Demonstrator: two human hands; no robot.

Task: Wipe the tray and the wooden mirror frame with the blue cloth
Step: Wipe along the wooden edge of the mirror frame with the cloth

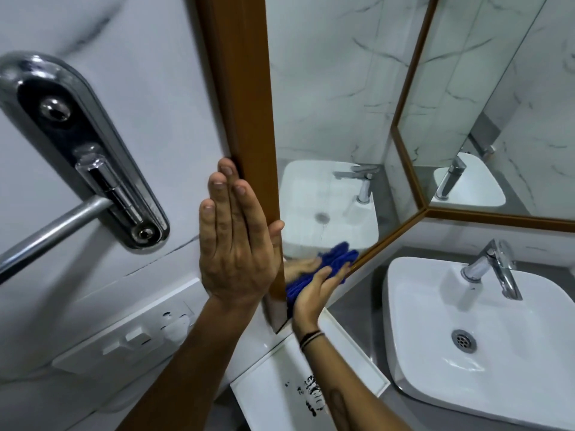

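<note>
The wooden mirror frame (pixel 249 119) runs up the wall, and its lower edge slants right above the sink. My left hand (pixel 236 241) lies flat and open against the outer side of the frame's vertical piece, fingers straight and pointing up. My right hand (pixel 314 290) presses the blue cloth (pixel 298 286) against the frame's lower corner; the mirror reflects the cloth and fingers. The white tray (pixel 357 346) lies on the grey counter below my right forearm, with dark smudges near its front end.
A white basin (pixel 513 331) with a chrome tap (pixel 494 265) stands on the counter to the right. A chrome towel bar bracket (pixel 84 157) projects from the marble wall at left. A white switch and socket plate (pixel 133 331) sits below it.
</note>
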